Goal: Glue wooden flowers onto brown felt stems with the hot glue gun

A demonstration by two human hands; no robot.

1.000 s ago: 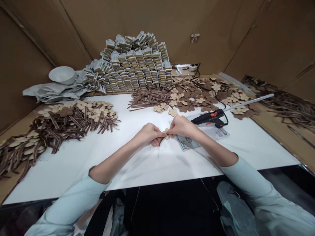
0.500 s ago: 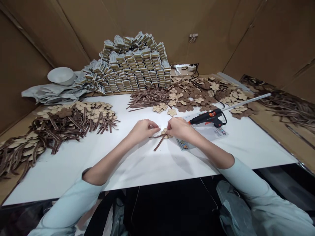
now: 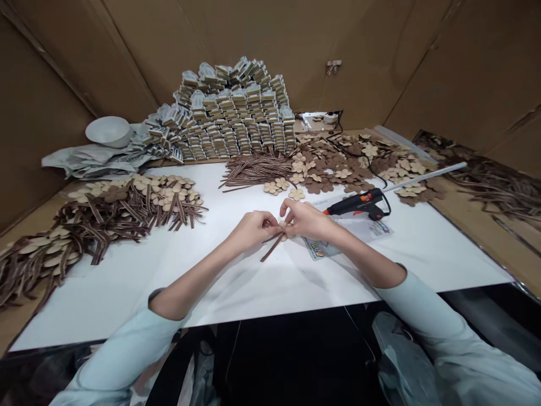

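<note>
Above the white table top, my two hands meet at a small beige flower (image 3: 283, 225) with a dark brown ribbon (image 3: 271, 248) on it. One ribbon end trails toward me; another lies mostly hidden under my left fingers. My left hand (image 3: 256, 229) is closed, thumb and fingers pinching the flower's left side. My right hand (image 3: 307, 219) pinches its right side, with the index finger raised and bent. A black and orange glue gun (image 3: 355, 203) with a long glue stick (image 3: 426, 176) in its back lies just right of my right hand, on a printed plastic sheet (image 3: 321, 248).
Flowers with ribbons (image 3: 114, 208) are heaped at the left. Behind stand stacked small white-edged pieces (image 3: 236, 118), a bundle of loose ribbons (image 3: 257, 169) and piled brown and beige flowers (image 3: 333, 163). A white bowl (image 3: 109, 131) sits back left; a cable (image 3: 372, 166) runs from the glue gun.
My left fingers have moved right and now touch the flower, closing the gap between my hands. My right index finger has lifted. The ribbon end has shifted slightly left.
</note>
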